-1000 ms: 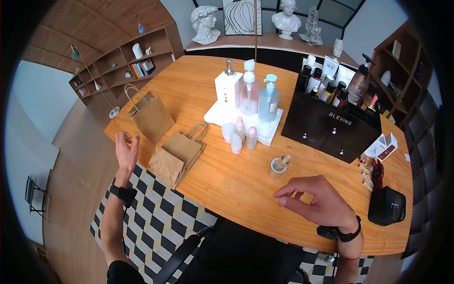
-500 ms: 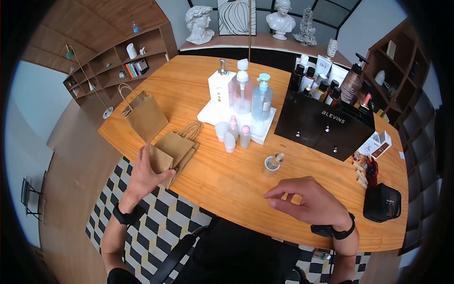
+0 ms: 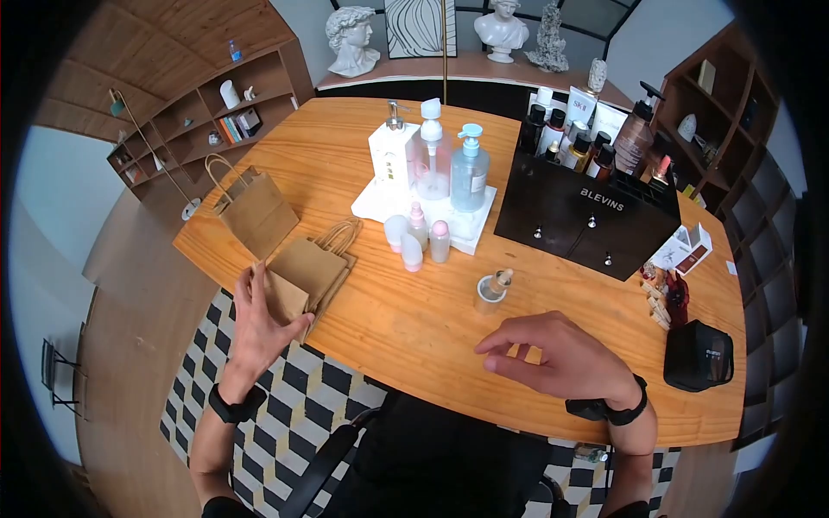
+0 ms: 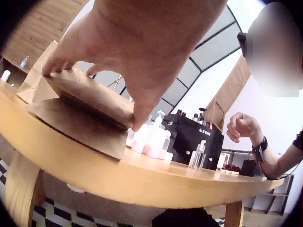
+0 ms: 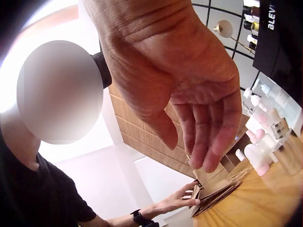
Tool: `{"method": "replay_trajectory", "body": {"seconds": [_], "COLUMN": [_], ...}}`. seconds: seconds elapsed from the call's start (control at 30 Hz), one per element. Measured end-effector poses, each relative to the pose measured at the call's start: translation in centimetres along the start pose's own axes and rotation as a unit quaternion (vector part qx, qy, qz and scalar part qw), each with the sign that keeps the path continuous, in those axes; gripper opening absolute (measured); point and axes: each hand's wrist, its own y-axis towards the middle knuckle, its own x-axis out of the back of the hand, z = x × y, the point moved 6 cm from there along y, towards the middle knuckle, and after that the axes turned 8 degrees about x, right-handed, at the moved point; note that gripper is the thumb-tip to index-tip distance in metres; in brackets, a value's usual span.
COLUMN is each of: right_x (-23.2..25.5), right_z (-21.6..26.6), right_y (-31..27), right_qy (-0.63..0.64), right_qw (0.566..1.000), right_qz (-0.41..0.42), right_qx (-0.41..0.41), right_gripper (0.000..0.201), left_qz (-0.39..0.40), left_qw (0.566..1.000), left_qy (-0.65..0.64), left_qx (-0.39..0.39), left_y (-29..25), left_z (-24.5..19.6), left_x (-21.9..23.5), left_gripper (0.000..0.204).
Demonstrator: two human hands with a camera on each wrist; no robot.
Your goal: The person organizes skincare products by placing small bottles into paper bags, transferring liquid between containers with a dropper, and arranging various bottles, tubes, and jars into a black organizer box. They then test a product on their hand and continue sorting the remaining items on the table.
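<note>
Flat brown paper bags (image 3: 313,269) with twisted handles lie at the table's left front edge. My left hand (image 3: 259,332) grips the end of the upper bag across its width. In the left wrist view the thumb of this hand (image 4: 132,52) is at one corner and the fingertips at the other, and a gap shows between the upper bag (image 4: 94,97) and the layer below. My right hand (image 3: 557,356) hovers over the front right of the table, fingers loosely bent and holding nothing, near a small dropper bottle (image 3: 490,293).
An upright paper bag (image 3: 257,211) stands at the left. Pump bottles (image 3: 469,177) stand on a white tray (image 3: 367,203), with several small pink-capped bottles in front. A black cosmetics box (image 3: 561,207) is at the right, beside small cartons (image 3: 691,249) and a black case (image 3: 698,356).
My left hand has moved right and down from beside the upright bag onto the flat bags and taken hold of the upper one. The right hand has stayed nearly still while the head view shifted slightly.
</note>
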Motion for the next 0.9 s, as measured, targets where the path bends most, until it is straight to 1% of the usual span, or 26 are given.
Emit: {"method": "replay_trajectory", "body": {"seconds": [0.03,0.07,0.1,0.13,0.2,0.23,0.3,0.33,0.4,0.43,0.47,0.5,0.53,0.6,0.63,0.7,0.73,0.8,0.83,0.9], "right_x": [-0.1,-0.2,-0.1,-0.3,-0.4,-0.5,-0.5,-0.5,-0.6,-0.9,-1.2,-1.3,-1.4,-1.3,-1.2,-0.9,-0.7,-0.5,-0.4,0.0], "right_z": [0.0,0.0,-0.1,-0.2,-0.3,-0.4,-0.4,-0.3,-0.2,-0.4,-0.4,-0.3,0.0,0.3,0.3,0.3,0.3,0.2,0.2,0.3], "right_y": [0.0,0.0,0.0,-0.1,-0.2,-0.2,-0.2,-0.2,-0.2,-0.3,-0.3,-0.3,-0.5,-0.9,-1.0,-1.3,-1.4,-1.5,-1.5,-1.5], "right_qy": [-0.004,-0.007,-0.007,-0.017,-0.024,-0.029,-0.03,-0.033,-0.036,-0.032,-0.028,-0.027,-0.044,-0.061,-0.069,-0.074,-0.077,-0.074,-0.07,-0.066], "right_qw": [1.0,1.0,1.0,0.999,0.999,0.998,0.998,0.998,0.998,0.997,0.996,0.996,0.995,0.993,0.993,0.993,0.993,0.993,0.994,0.995], "right_qz": [0.008,0.015,0.014,0.03,0.043,0.048,0.049,0.051,0.052,0.065,0.079,0.08,0.089,0.095,0.095,0.09,0.089,0.081,0.075,0.068], "right_qx": [0.003,0.006,0.005,0.008,0.011,0.015,0.017,0.019,0.018,0.008,-0.002,-0.001,0.013,0.025,0.027,0.029,0.031,0.034,0.036,0.039], "right_gripper": [0.023,0.028,0.028,0.028,0.029,0.029,0.029,0.029,0.029,0.03,0.03,0.03,0.031,0.032,0.032,0.032,0.031,0.031,0.03,0.029], "left_qz": [0.001,0.025,0.049,0.05,0.06,0.061,-0.049,-0.046,-0.137,-0.135,-0.057,0.021,0.018,0.092,0.093,0.04,0.044,0.043,0.046,0.069], "left_qw": [1.0,0.999,0.998,0.998,0.997,0.997,0.995,0.995,0.975,0.975,0.976,0.967,0.967,0.962,0.961,0.954,0.953,0.95,0.949,0.941], "left_qy": [-0.001,-0.016,-0.032,-0.031,0.054,0.055,0.064,0.065,0.055,0.055,0.026,-0.004,-0.003,-0.129,-0.129,-0.119,-0.115,-0.052,-0.048,0.002], "left_qx": [0.0,0.012,0.023,0.022,-0.003,-0.005,-0.051,-0.054,-0.165,-0.166,-0.211,-0.253,-0.254,-0.223,-0.227,-0.272,-0.277,-0.306,-0.309,-0.331], "left_y": [0.1,0.3,0.5,0.5,0.5,0.4,0.2,0.1,-0.4,-0.1,0.1,0.2,0.5,1.3,1.7,2.4,2.8,3.5,3.8,4.2], "left_z": [-0.2,-0.3,-0.3,-0.3,0.0,-0.1,-1.0,-1.9,-5.9,-6.6,-7.6,-8.8,-10.6,-14.5,-15.5,-17.5,-18.2,-19.6,-20.4,-22.4], "left_x": [0.0,-0.2,-0.5,-0.6,-1.0,-1.3,-0.7,-0.5,1.1,0.8,-0.3,-1.4,-2.0,-4.1,-4.3,-4.0,-4.1,-4.4,-4.3,-4.4], "left_gripper": [0.12,0.12,0.12,0.12,0.116,0.116,0.106,0.106,0.083,0.083,0.075,0.066,0.066,0.057,0.057,0.052,0.052,0.045,0.045,0.045]}}
